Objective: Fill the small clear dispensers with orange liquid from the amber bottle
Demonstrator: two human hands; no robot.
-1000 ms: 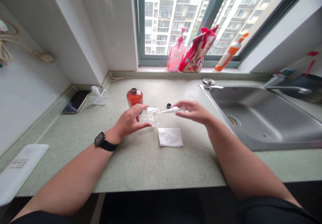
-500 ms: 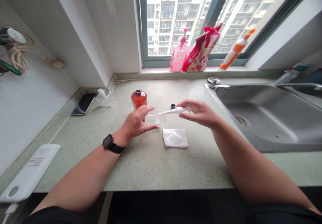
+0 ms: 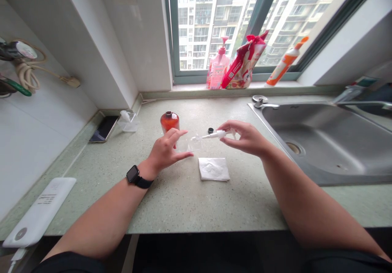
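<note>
My left hand [image 3: 165,150] is closed round a clear plastic bottle [image 3: 184,144], with thumb and fingers on either side of it. The bottle is tilted, its neck towards the right. Between the fingers of my right hand [image 3: 245,137] is a white pump head [image 3: 218,135]. Its thin stem points left and its tip is at the bottle's neck; whether it is inside I cannot tell. Behind my left hand stands an amber bottle [image 3: 170,121] with its mouth uncovered. A small black cap [image 3: 210,130] lies on the counter beyond the pump head.
A folded white tissue [image 3: 213,169] lies in front of my hands. To the left are a phone [image 3: 104,128], another clear container [image 3: 128,121] with a white top, and a white power bank [image 3: 41,211]. A steel sink [image 3: 337,142] is at right; bottles and a red bag [image 3: 245,62] line the windowsill.
The pump head has shifted slightly to the right with my right hand. My left hand still holds the clear bottle in nearly the same place. The view has tilted slightly.
</note>
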